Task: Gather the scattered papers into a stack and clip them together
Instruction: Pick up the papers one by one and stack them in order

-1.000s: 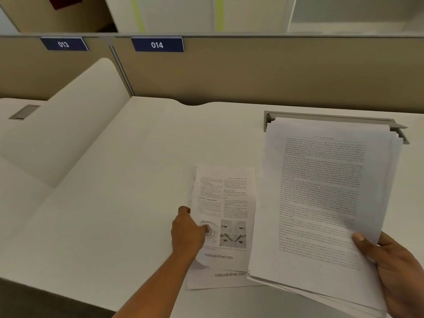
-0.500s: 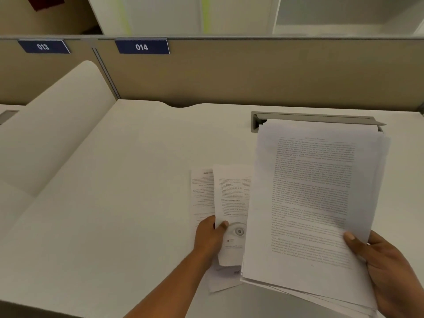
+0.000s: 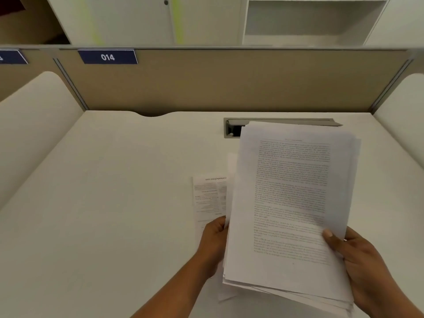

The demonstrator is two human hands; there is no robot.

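A thick stack of printed white papers (image 3: 291,203) is held above the white desk (image 3: 114,203), slightly fanned at its lower edge. My right hand (image 3: 362,267) grips its lower right corner, thumb on the top sheet. My left hand (image 3: 214,239) is at the stack's left edge, fingers closed on a sheet that disappears behind the stack. One printed sheet (image 3: 208,198) lies flat on the desk just left of the stack, its text upside down; the stack and my left hand partly cover it. No clip is visible.
A grey cable slot (image 3: 231,129) is set into the desk behind the stack. A tan partition (image 3: 229,83) with a blue "014" label (image 3: 107,57) closes the back. White curved side dividers (image 3: 34,125) stand left and right.
My left hand lifted a sheet from the desk and brought it right, to the stack's left edge. One sheet remains on the desk. The view shifted right.
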